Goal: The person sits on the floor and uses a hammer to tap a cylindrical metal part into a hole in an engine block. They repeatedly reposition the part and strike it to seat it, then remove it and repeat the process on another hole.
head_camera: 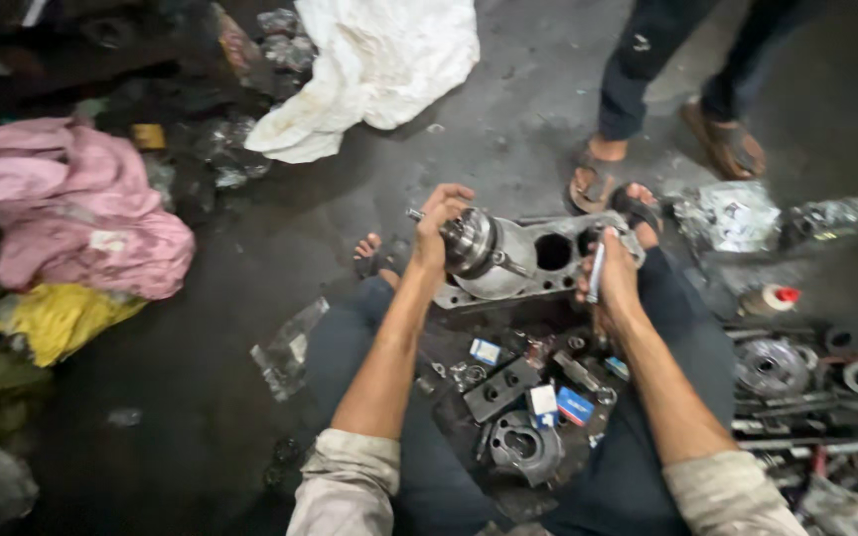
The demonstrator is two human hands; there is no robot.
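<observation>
A grey metal engine casing (538, 260) lies on the dark floor between my feet. My left hand (436, 226) grips the round shaft assembly (471, 241) that sticks out of the casing's left end. My right hand (613, 281) is closed on a slim metal tool (596, 272) held upright at the casing's right end. Between my legs lie several small metal parts (518, 397) and small boxes (575, 405).
Another person's sandalled feet (596, 179) stand just beyond the casing. Pink cloth (81, 203), yellow cloth (62, 318) and a white sack (374, 65) lie to the left and back. Gears and tools (796, 382) are spread at the right, with a small bottle (769, 299).
</observation>
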